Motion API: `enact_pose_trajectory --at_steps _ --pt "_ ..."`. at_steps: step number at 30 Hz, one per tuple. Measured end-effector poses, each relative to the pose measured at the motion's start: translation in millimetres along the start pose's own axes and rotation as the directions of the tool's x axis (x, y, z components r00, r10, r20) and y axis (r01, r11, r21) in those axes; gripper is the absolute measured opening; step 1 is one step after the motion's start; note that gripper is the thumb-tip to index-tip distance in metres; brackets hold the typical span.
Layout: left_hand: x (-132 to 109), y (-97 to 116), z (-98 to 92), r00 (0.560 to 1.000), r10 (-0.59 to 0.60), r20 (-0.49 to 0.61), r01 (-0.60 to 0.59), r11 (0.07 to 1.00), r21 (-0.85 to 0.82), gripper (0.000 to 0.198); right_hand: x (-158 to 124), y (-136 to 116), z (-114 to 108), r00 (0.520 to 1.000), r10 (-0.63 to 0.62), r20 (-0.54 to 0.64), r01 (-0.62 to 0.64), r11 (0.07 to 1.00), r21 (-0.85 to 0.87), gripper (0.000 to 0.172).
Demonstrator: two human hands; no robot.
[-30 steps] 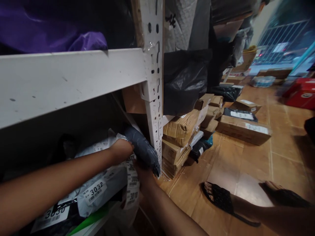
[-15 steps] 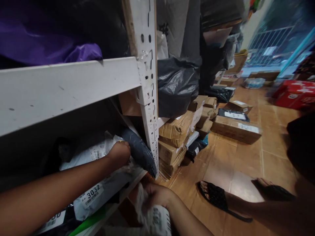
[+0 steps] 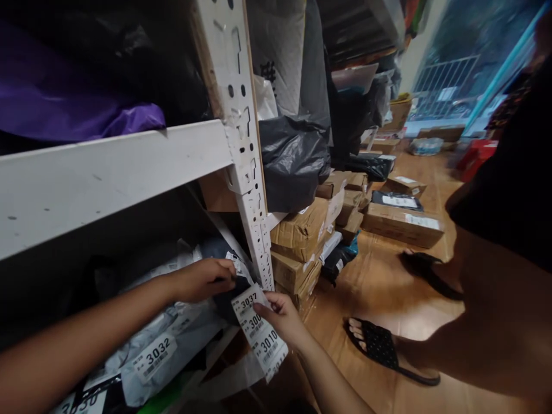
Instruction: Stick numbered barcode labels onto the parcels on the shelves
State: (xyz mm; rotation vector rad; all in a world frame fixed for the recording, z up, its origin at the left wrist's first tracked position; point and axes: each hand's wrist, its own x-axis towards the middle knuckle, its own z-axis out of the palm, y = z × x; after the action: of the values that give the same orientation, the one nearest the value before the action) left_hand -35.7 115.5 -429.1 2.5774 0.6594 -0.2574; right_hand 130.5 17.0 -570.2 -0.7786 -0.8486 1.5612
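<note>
Pinching the numbered label strip (image 3: 260, 333) in your right hand (image 3: 282, 315) fingers beside the shelf post (image 3: 241, 172); your left hand (image 3: 200, 280) fingers clench the dark parcel (image 3: 230, 296) under the shelf beam (image 3: 121, 167).

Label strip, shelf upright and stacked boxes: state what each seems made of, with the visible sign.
Label strip in the right hand: probably matte white paper; it bends and carries printed numbers. Shelf upright: likely white-painted metal; punched slots, scuffed coat. Stacked boxes: brown cardboard, matte; taped seams, creased corners.
</note>
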Motion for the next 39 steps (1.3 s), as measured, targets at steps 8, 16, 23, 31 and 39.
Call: enact_pose_trajectory --at_steps 8,16,23,31,39 --pt "16.8 -2.5 19.5 0.964 -0.264 -0.022 0.264 0.965 0.0 0.032 20.6 32.8 29.1 0.972 0.079 -0.223 -0.043 0.986 0.161 0.05" --pt "12.5 -1.6 38.9 0.916 -0.373 -0.15 0.397 0.898 0.191 0.027 19.9 52.4 42.9 0.921 -0.032 -0.388 0.055 0.997 0.05 0.05" --pt "10.7 -17.2 63.2 0.917 -0.28 -0.282 0.38 0.829 0.41 0.023 14.4 46.9 31.5 0.959 0.114 -0.259 -0.092 0.991 0.095 0.054" --pt "18.2 -6.1 55.5 0.943 -0.31 -0.12 0.325 0.783 0.53 0.032 0.0 46.2 39.6 0.942 0.101 -0.32 -0.027 0.973 0.228 0.057" --pt "20.7 -9.0 59.4 0.954 -0.268 -0.134 0.298 0.795 0.528 0.031 -10.0 41.5 28.2 0.967 0.152 -0.205 -0.132 0.985 0.109 0.053"
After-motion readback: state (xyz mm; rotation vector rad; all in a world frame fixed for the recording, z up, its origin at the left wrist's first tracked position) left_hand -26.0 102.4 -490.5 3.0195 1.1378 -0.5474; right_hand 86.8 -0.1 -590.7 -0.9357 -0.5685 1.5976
